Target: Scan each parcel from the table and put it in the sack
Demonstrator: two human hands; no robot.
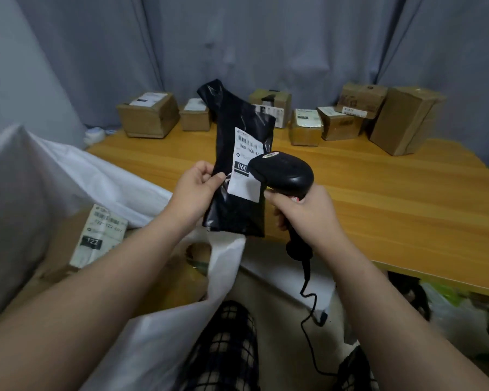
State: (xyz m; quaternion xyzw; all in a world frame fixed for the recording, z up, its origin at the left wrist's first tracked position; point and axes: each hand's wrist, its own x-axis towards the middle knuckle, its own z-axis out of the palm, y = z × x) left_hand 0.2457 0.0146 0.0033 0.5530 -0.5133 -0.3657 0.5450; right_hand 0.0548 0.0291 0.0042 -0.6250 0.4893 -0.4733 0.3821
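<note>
Cardboard boxes behind parcel, scanner

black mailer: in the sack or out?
Out. The left hand pinches the black mailer upright in the air, outside the sack, with its label facing the scanner gripped by the right hand.

A black plastic parcel with a white shipping label is held upright over the table, a black corded scanner close against the label. Brown cardboard parcels line the table's far edge. The white sack gapes open at lower left.
</note>
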